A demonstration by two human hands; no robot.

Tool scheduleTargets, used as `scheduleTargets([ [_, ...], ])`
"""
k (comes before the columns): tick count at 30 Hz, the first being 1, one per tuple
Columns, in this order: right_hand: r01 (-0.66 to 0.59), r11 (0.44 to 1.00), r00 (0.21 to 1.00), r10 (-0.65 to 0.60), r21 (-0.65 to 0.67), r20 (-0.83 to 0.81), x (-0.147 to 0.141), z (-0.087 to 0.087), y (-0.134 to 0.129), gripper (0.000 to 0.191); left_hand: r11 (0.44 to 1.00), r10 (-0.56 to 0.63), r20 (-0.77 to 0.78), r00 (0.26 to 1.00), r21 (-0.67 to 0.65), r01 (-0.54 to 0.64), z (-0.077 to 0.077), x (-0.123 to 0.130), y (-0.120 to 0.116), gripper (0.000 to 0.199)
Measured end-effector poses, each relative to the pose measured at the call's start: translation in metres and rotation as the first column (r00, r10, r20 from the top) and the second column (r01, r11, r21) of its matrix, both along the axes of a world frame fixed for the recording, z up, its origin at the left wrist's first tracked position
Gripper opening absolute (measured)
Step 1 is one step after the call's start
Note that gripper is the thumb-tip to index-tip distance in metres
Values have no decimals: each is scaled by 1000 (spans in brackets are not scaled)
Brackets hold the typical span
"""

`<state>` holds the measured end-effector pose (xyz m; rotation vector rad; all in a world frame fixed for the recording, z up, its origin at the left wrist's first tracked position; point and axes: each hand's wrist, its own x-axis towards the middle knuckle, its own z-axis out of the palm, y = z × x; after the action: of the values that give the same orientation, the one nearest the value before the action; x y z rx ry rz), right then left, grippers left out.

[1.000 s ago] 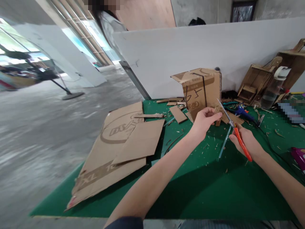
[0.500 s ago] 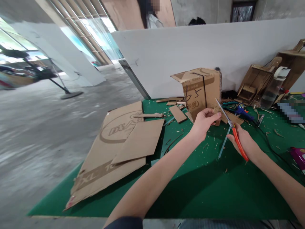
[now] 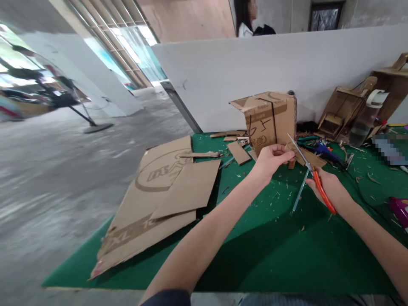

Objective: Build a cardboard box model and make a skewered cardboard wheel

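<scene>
My right hand (image 3: pixel 330 189) is wrapped round the orange handles of a pair of scissors (image 3: pixel 322 192), whose blades point up and to the left. Between the thumb and fingers of my left hand (image 3: pixel 270 161) is a small piece of cardboard (image 3: pixel 290 148), close beside the blades. Whether the blades touch that piece I cannot tell. A cardboard box (image 3: pixel 270 121) with a dark band and marker writing stands just behind my left hand. Below the scissors a clear bluish stick (image 3: pixel 300 193) lies on the green table (image 3: pixel 287 263).
Flat cardboard sheets (image 3: pixel 159 187) lie at the left, with cardboard strips (image 3: pixel 239 153) nearer the box. At the right are a blue glue gun (image 3: pixel 327 151), a water bottle (image 3: pixel 365 119), a phone (image 3: pixel 390 148) and a purple packet (image 3: pixel 398 210). A white partition (image 3: pixel 223 76) stands behind; a person is beyond it.
My right hand and the scissors have shifted slightly right and down. My left hand keeps its pinch almost in place. The person behind the partition has moved to the right.
</scene>
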<state>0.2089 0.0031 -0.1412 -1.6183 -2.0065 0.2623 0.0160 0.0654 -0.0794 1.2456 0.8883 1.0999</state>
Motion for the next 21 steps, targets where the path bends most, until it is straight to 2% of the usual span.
scheduleTargets([
  [6, -73, 996, 995, 69, -58, -66, 4, 5, -4, 54, 1000, -1, -28, 1000, 22, 1, 0, 3, -3, 21],
  [16, 0, 999, 994, 5, -46, 112, 2, 6, -2, 39, 998, -54, -107, 993, 31, 57, 6, -3, -1, 18],
  [21, 11, 1000, 996, -10, -16, 86, 1, 6, -1, 34, 998, 19, 13, 1000, -60, -19, 3, 4, -4, 19],
])
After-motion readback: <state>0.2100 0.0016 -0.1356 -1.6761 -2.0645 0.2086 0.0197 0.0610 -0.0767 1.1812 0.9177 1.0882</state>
